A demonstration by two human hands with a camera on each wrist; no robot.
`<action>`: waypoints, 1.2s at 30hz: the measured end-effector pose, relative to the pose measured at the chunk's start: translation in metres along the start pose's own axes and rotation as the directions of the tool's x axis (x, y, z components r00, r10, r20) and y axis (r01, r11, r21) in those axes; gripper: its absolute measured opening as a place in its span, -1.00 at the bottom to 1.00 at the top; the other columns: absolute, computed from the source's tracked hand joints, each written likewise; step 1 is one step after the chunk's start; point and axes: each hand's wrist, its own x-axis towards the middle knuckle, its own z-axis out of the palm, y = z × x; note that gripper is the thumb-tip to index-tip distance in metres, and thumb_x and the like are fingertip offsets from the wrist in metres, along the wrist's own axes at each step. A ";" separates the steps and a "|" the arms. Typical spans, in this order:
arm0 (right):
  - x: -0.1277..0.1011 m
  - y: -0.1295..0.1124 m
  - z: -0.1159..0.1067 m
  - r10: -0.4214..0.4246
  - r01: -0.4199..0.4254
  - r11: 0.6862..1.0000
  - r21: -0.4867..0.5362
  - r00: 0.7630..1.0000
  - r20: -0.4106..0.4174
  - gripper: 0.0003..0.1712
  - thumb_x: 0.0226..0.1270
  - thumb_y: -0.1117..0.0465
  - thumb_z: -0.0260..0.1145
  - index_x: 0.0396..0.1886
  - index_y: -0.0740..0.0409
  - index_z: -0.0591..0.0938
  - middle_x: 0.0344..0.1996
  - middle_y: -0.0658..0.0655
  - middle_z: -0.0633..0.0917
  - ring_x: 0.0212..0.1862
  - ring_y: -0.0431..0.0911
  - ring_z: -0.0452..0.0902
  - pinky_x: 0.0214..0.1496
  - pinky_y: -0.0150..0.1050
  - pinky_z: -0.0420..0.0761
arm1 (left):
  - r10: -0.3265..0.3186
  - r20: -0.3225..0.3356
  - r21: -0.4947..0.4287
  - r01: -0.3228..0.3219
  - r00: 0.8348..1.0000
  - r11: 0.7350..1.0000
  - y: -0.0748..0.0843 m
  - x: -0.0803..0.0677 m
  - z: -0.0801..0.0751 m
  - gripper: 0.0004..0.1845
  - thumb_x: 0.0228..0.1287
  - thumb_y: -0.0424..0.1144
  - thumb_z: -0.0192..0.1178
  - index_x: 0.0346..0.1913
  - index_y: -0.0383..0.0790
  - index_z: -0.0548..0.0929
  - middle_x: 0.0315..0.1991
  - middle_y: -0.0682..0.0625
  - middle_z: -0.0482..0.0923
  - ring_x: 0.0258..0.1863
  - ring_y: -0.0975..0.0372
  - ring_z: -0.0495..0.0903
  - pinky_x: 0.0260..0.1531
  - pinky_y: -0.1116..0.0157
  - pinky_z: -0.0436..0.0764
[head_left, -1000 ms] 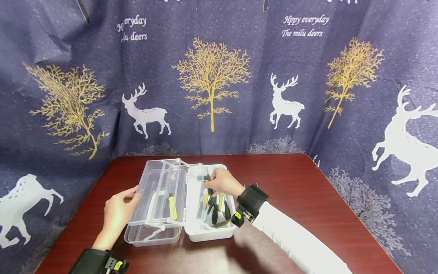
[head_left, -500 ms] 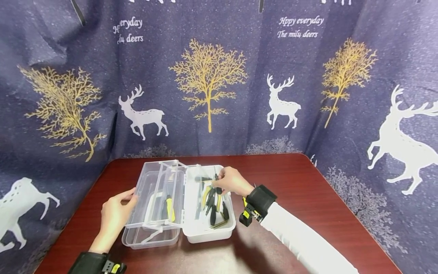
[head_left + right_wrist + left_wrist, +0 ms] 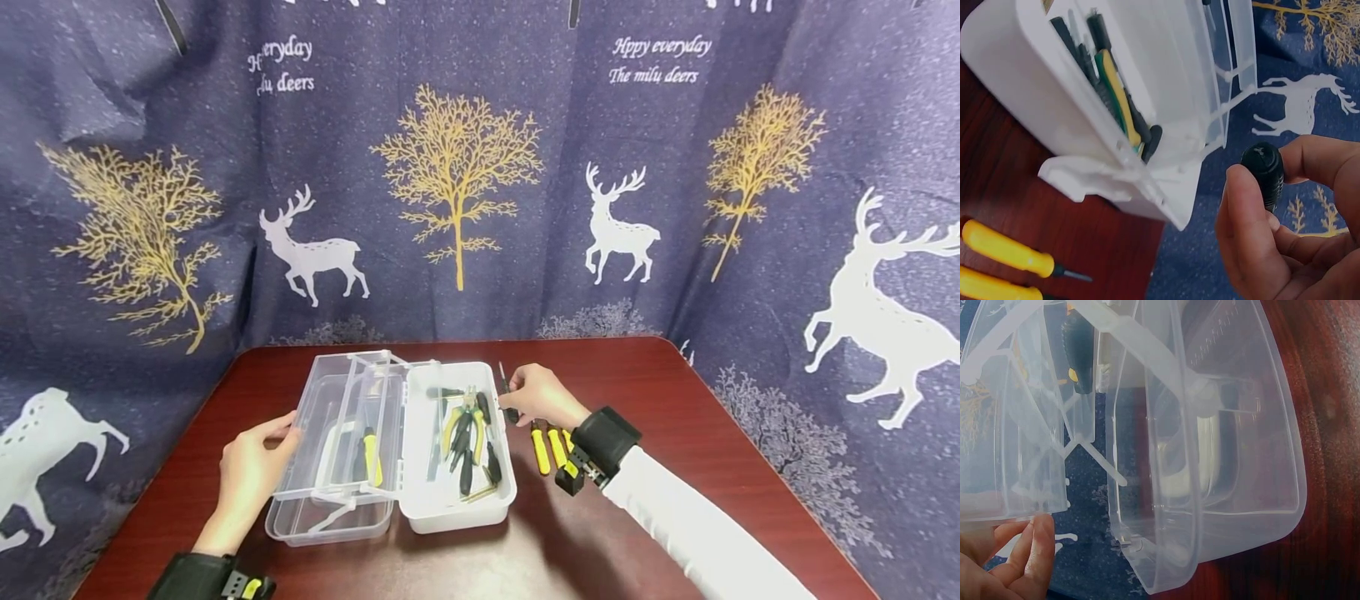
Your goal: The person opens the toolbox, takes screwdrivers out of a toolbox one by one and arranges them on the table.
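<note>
My right hand (image 3: pixel 543 396) pinches the dark handle of a screwdriver (image 3: pixel 1264 165), just beyond the right rim of the white toolbox (image 3: pixel 453 522). Its thin shaft points up and away. Inside the box lie green-and-yellow pliers (image 3: pixel 449 432), several dark-handled tools (image 3: pixel 467 473) and brass-coloured pieces (image 3: pixel 480 493). With thumb and fingers, my left hand (image 3: pixel 251 467) pinches the near-left edge of a clear tray (image 3: pixel 1016 509) raised on hinged arms. A tool with a yellow-and-black handle (image 3: pixel 373 458) shows through the clear plastic. The box's clear lid (image 3: pixel 330 527) is folded back to the left.
Yellow-handled screwdrivers (image 3: pixel 540 450) lie on the red-brown table (image 3: pixel 637 392) to the right of the box, partly behind my right wrist. A white latch (image 3: pixel 1085 178) juts from the box's side. A dark deer-patterned curtain (image 3: pixel 517 208) hangs behind the table.
My right hand has lifted the screwdriver from the box and carried it rightward past the rim. The pliers and yellow screwdrivers are now uncovered. My left hand stays on the tray.
</note>
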 end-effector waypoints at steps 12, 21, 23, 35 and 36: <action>-0.007 0.019 -0.027 0.041 -0.039 0.998 0.054 0.999 -0.029 -0.79 0.05 0.22 0.29 -0.43 0.21 0.43 -0.55 0.07 0.48 -0.57 -0.06 0.61 -0.46 -0.23 0.63 | -0.008 -0.011 -0.001 0.008 1.000 1.000 0.001 0.000 0.000 -0.68 0.14 -0.19 0.18 -0.03 -0.13 0.66 -0.36 -0.13 0.73 -0.45 0.07 0.68 -0.53 0.34 0.43; -0.014 0.037 -0.048 0.058 -0.058 0.998 -0.007 0.996 -0.064 -0.83 0.04 0.24 0.26 -0.45 0.23 0.46 -0.55 0.06 0.51 -0.59 -0.12 0.56 -0.46 -0.27 0.63 | -0.007 -0.007 0.002 0.007 1.000 1.000 0.002 0.001 0.000 -0.69 0.14 -0.18 0.18 -0.03 -0.11 0.66 -0.35 -0.13 0.73 -0.46 0.07 0.67 -0.54 0.35 0.42; -0.016 0.041 -0.053 0.066 -0.067 0.998 -0.007 0.996 -0.068 -0.83 0.03 0.25 0.26 -0.45 0.24 0.46 -0.58 0.05 0.49 -0.59 -0.13 0.54 -0.46 -0.27 0.63 | -0.008 -0.011 0.001 0.008 1.000 1.000 0.002 0.001 0.000 -0.69 0.14 -0.18 0.18 -0.03 -0.11 0.66 -0.36 -0.13 0.73 -0.46 0.07 0.67 -0.54 0.35 0.42; -0.022 0.056 -0.075 0.109 -0.115 0.992 -0.060 0.990 -0.089 -0.80 0.04 0.22 0.24 -0.40 0.25 0.46 -0.60 0.05 0.52 -0.61 -0.18 0.52 -0.48 -0.29 0.62 | -0.005 -0.009 -0.002 0.005 1.000 1.000 0.001 0.002 0.000 -0.69 0.13 -0.19 0.18 -0.03 -0.14 0.66 -0.37 -0.14 0.73 -0.46 0.06 0.68 -0.52 0.32 0.43; -0.022 0.057 -0.076 0.111 -0.117 0.991 -0.062 0.990 -0.092 -0.81 0.04 0.22 0.24 -0.40 0.25 0.46 -0.60 0.04 0.52 -0.61 -0.18 0.52 -0.48 -0.28 0.62 | -0.006 -0.009 0.002 0.006 1.000 1.000 0.001 0.001 0.000 -0.68 0.14 -0.19 0.18 -0.03 -0.13 0.66 -0.37 -0.13 0.73 -0.45 0.06 0.68 -0.52 0.33 0.43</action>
